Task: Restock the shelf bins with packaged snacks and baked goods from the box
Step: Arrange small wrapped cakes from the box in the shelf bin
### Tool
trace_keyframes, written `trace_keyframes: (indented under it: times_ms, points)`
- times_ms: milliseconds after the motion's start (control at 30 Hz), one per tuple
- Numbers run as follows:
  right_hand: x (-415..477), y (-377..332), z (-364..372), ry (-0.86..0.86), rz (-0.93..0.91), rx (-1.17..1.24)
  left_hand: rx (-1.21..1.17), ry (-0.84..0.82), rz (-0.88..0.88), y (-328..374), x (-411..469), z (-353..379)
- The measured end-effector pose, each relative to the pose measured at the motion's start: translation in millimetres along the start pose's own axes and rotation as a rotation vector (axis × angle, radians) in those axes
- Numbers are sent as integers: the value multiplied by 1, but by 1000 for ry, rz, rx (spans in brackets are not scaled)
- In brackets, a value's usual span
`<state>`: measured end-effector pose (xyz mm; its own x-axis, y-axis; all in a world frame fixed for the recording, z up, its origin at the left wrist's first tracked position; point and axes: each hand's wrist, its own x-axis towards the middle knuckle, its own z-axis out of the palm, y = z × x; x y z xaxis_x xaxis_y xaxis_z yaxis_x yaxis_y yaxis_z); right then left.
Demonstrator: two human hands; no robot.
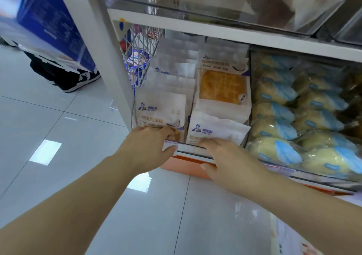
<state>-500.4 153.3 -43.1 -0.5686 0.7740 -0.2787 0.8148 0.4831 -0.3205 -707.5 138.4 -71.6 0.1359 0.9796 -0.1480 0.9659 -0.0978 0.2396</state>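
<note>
We have both hands down at the front of the lowest shelf, one on each of the two leading cake packs. The left hand (148,143) lies across the bottom of the left pack (160,109), fingers bent over its lower edge and thumb stretched along the price rail (192,148). We cannot tell whether that is a true grip or only a push. The right hand (227,156) is flat and open, with straight fingers touching the foot of the right pack (217,129) and the thumb hanging clear below the rail.

We judge the hands are placed this way to square the two front packs up and seat them behind the rail, so that each row stands facing outward. The packs stand in two files, front to back, leaning slightly rearward against those behind.

The packs are white paper-like pouches with a small blue logo and brown lettering (too soft to read). Further back in the right file, the waffle-pattern pack (223,86) shows a golden cake through its window. The right pack looks creased along its top edge, so it should yield easily under the fingers.

Just right of these files, a clear bin holds yellow buns (278,121) in blue-and-clear wrappers, stacked full. A wire basket (141,45) hangs at the left. The supply box is not in view.
</note>
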Motion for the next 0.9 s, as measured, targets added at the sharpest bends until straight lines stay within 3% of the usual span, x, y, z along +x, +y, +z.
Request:
trace_keyframes:
  times_ms: [167,400,633,700,767,833,900]
  points:
    - [-2,1,5,-8,-9,-100,131,-31,35,-1,-10,9]
    - [26,-2,6,-155,79,-42,36,-184,27,7,13,-4]
    - [7,-6,15,-65,89,-174,171,-141,12,10,2,0]
    - [1,-11,6,-52,71,-144,172,-39,48,14,-5,-3]
    - [-5,-15,-6,55,4,-133,122,168,92,15,-13,-7]
    - [-8,-14,-16,272,-80,-171,85,425,137,15,-13,-6]
    - [-5,-8,-18,468,-113,-192,99,544,147,18,-7,-8]
